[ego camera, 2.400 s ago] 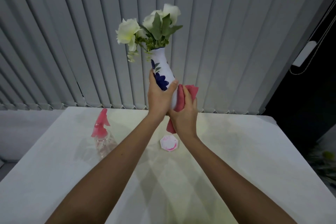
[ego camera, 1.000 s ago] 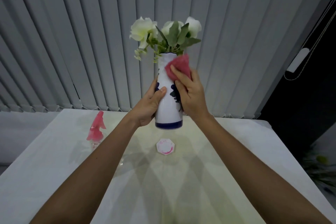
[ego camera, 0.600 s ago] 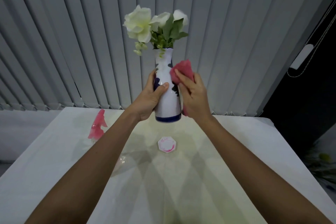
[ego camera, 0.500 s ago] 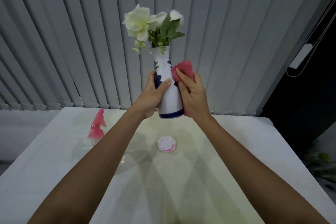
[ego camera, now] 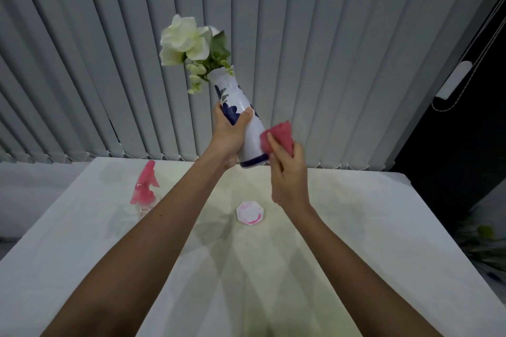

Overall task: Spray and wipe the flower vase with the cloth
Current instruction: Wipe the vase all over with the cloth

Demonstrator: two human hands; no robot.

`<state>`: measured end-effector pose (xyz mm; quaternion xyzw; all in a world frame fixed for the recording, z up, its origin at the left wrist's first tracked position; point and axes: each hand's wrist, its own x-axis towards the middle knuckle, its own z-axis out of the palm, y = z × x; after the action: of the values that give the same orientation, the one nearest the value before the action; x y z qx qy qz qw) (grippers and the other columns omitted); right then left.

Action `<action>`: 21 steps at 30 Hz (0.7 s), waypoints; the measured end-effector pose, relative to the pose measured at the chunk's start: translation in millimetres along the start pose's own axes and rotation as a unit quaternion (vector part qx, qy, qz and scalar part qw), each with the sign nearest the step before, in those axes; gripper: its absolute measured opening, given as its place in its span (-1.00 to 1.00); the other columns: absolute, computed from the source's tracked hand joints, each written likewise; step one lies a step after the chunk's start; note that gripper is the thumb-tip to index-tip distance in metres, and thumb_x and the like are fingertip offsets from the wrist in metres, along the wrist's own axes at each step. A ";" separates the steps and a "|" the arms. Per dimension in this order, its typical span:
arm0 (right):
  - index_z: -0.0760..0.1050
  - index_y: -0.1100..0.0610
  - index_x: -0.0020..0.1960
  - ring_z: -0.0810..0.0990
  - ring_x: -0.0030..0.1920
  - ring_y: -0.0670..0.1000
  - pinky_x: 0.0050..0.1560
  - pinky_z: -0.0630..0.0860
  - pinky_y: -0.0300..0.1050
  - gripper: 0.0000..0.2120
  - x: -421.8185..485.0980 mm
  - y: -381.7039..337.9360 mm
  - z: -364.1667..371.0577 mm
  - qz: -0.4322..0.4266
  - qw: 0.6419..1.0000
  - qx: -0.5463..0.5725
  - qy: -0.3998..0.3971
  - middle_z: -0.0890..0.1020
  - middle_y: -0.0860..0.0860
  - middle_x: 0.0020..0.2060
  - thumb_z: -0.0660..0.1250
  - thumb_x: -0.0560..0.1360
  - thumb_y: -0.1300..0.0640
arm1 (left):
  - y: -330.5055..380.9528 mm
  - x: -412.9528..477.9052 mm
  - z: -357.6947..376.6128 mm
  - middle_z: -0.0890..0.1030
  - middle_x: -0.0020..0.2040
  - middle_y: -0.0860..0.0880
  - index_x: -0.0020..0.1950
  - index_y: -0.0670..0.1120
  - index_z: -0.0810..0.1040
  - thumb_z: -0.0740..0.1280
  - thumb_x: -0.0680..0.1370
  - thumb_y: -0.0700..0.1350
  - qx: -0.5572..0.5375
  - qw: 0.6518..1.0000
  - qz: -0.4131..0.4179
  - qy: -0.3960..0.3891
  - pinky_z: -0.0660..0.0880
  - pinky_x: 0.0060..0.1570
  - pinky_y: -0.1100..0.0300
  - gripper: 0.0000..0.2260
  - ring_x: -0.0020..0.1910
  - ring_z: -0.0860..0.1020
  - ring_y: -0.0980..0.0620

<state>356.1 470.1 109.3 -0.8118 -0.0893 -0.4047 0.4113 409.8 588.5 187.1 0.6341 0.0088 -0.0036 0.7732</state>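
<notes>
A white vase (ego camera: 247,123) with blue flower painting is held in the air above the table, its top tilted to the left. White flowers (ego camera: 184,39) with green leaves stick out of its mouth. My left hand (ego camera: 230,134) grips the vase around its middle. My right hand (ego camera: 287,172) holds a bunched pink cloth (ego camera: 279,136) against the lower right side of the vase, near its blue base ring.
A clear spray bottle with a pink head (ego camera: 145,189) stands on the white table (ego camera: 356,227) at the left. A small white and pink octagonal coaster (ego camera: 250,213) lies below the vase. Grey vertical blinds (ego camera: 328,49) hang behind the table.
The vase has tipped from near upright to leaning left. My right hand with the cloth has slid down from the upper body to the lower right side.
</notes>
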 end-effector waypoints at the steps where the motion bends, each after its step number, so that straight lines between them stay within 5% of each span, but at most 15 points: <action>1: 0.49 0.01 0.35 0.47 0.02 -0.01 0.05 0.39 -0.45 -0.64 4.8 1.5 2.7 0.056 0.998 0.019 0.019 0.41 0.00 0.04 0.21 0.60 0.25 | 0.1 -0.8 1.2 0.47 0.26 -0.03 0.41 0.03 0.19 0.33 0.55 0.00 0.010 1.000 -0.001 0.002 0.54 0.07 -0.11 -0.51 0.11 0.53 -0.10; 3: 0.49 0.00 0.34 0.47 0.05 0.00 0.08 0.38 -0.47 -0.66 7.2 0.7 2.7 0.089 0.995 0.011 0.037 0.39 0.00 0.05 0.20 0.61 0.25 | -1.1 -2.6 3.1 0.46 0.27 -0.03 0.42 0.05 0.18 0.33 0.55 0.01 0.023 1.000 -0.002 0.009 0.52 0.12 -0.16 -0.48 0.14 0.52 -0.13; 7: 0.55 0.03 0.29 0.49 -0.03 0.15 0.01 0.49 -0.06 -0.66 -14.8 2.5 -4.1 -0.086 0.995 -0.052 -0.028 0.45 0.03 0.04 0.26 0.55 0.25 | -2.2 -0.9 1.5 0.44 0.23 0.01 0.44 0.03 0.16 0.34 0.55 -0.02 -0.003 1.000 0.010 0.022 0.52 0.13 -0.10 -0.46 0.16 0.50 -0.10; 10: 0.57 0.00 0.22 0.51 -0.14 0.21 -0.15 0.50 0.02 -0.57 -21.1 1.9 -1.3 -0.225 0.958 -0.158 -0.083 0.61 0.11 0.05 0.37 0.42 0.35 | -3.8 -1.5 0.1 0.42 0.30 -0.06 0.45 0.01 0.15 0.33 0.55 -0.03 -0.001 1.000 0.006 0.020 0.53 0.12 -0.04 -0.46 0.17 0.48 -0.09; 15: 0.53 0.03 0.26 0.44 -0.11 0.16 -0.12 0.49 -0.04 -0.61 1.6 -15.3 -0.6 -0.140 0.982 -0.128 -0.016 0.59 0.17 0.04 0.31 0.49 0.32 | 2.9 -3.9 -0.1 0.41 0.27 -0.03 0.46 0.04 0.12 0.33 0.56 -0.05 -0.023 1.000 0.011 0.014 0.53 0.15 -0.08 -0.45 0.20 0.48 -0.11; 19: 0.57 0.03 0.20 0.48 -0.11 0.19 -0.11 0.49 0.03 -0.65 -13.5 -8.9 -6.9 -0.173 0.975 -0.134 -0.047 0.60 0.17 0.01 0.29 0.49 0.32 | 7.9 -2.2 -4.0 0.38 0.29 -0.01 0.48 0.10 0.08 0.30 0.57 -0.01 -0.019 0.999 0.002 0.026 0.57 -0.06 -0.12 -0.43 0.14 0.47 -0.12; 21: 0.61 0.05 0.16 0.49 -0.11 0.21 -0.11 0.49 0.04 -0.68 -12.3 -8.0 -9.6 -0.171 0.975 -0.133 -0.057 0.60 0.16 0.01 0.27 0.50 0.30 | 7.0 -2.0 -6.0 0.40 0.28 -0.02 0.48 0.09 0.09 0.31 0.57 -0.01 -0.016 1.000 0.001 0.027 0.54 0.06 -0.18 -0.44 0.16 0.47 -0.13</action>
<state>338.6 470.5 108.3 -0.8537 -0.1953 -0.4303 0.2187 407.9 595.8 192.8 0.6218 0.0291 0.0139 0.7825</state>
